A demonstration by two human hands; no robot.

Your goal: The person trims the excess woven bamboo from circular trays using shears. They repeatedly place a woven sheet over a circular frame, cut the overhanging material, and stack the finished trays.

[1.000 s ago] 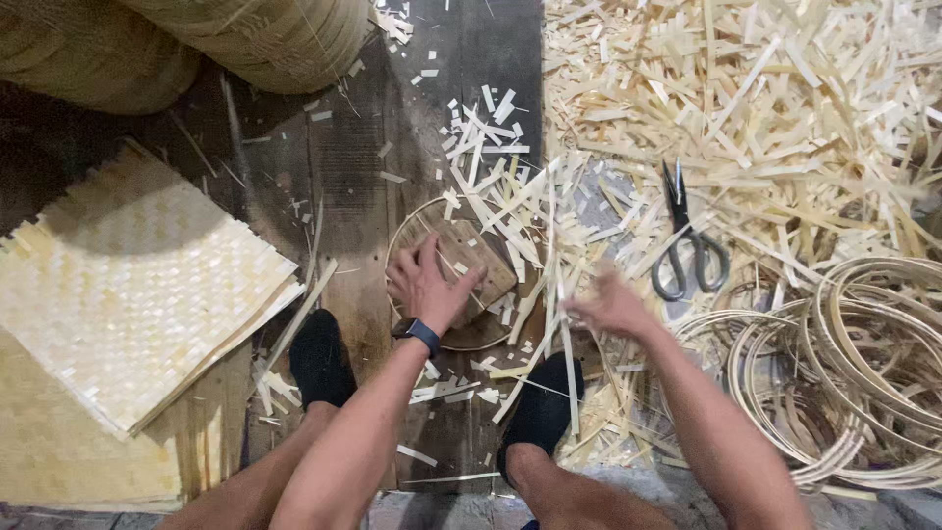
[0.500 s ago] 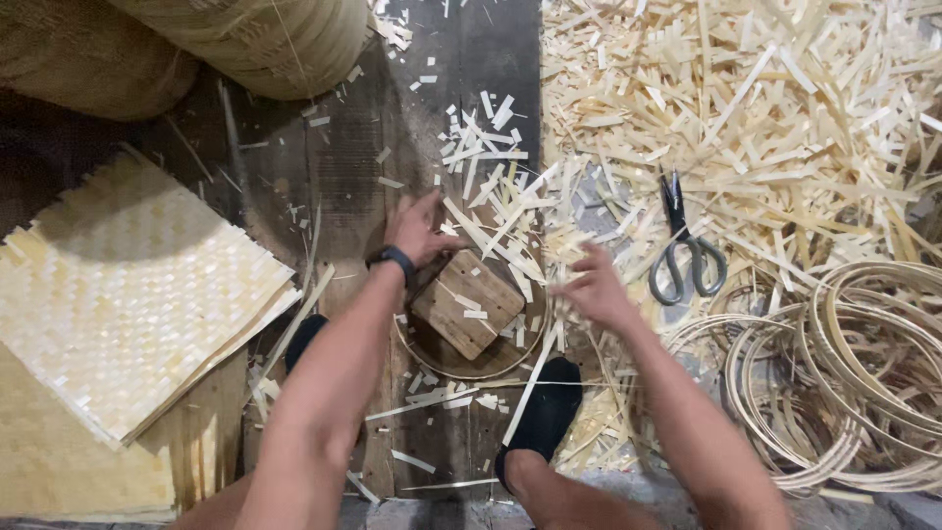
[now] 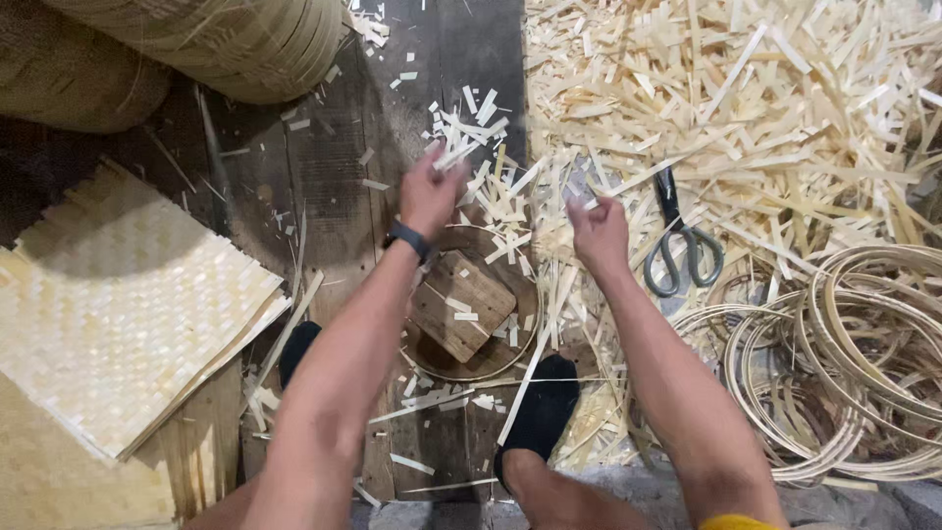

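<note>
Left hand [image 3: 430,191] raised over the dark plank floor [image 3: 334,177], fingers pinched shut on a few short pale bamboo strips [image 3: 453,149], a dark watch [image 3: 408,238] strapped at the wrist
Right hand [image 3: 599,234] just right of it, near but apart, fingers loosely curled and blurred; cannot tell whether anything is gripped there
Below and between the hands, a square wooden block [image 3: 461,304] lying inside a thin round hoop [image 3: 518,351], short strips scattered on and around both
Near edge: two feet in black shoes [image 3: 542,412], one at each side of the hoop
Right of the right hand, grey-handled scissors [image 3: 679,245] resting on the big heap of bamboo offcuts [image 3: 765,108] that fills the far right
Near right: a stack of coiled bamboo rings [image 3: 844,363]
Left: a flat woven mat [image 3: 118,314] on the floor
Far left: the rounded side of a large woven basket [image 3: 226,39]
</note>
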